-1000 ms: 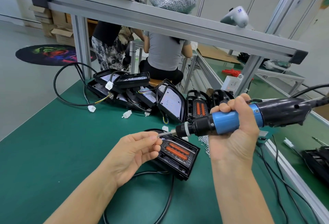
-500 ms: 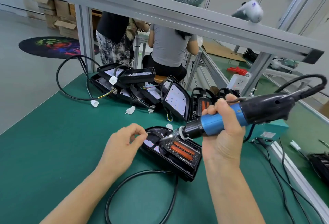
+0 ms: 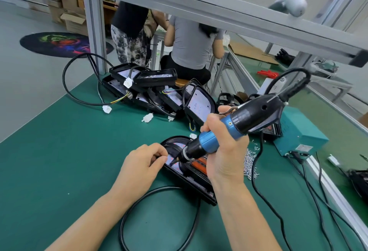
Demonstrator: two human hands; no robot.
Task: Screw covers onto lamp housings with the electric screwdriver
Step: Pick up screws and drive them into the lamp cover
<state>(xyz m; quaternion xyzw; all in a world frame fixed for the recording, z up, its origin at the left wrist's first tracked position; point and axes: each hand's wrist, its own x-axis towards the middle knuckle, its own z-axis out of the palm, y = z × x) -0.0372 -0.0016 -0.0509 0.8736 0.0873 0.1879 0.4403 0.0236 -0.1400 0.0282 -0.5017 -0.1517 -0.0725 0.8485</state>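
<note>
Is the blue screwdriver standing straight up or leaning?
Leaning. The right hand grips the electric screwdriver tilted, tip down-left on the lamp housing, cord end up-right.

On the green bench (image 3: 49,171) we see a black lamp housing (image 3: 191,181) lying flat, its cable looping toward us. Our right hand (image 3: 225,151) grips the blue-and-black electric screwdriver (image 3: 235,129), tilted, bit down at the housing. Our left hand (image 3: 143,167), fingers curled, rests at the housing's edge beside the bit. Loose screws (image 3: 250,163) lie just right; more housings (image 3: 151,89) are piled behind.
</note>
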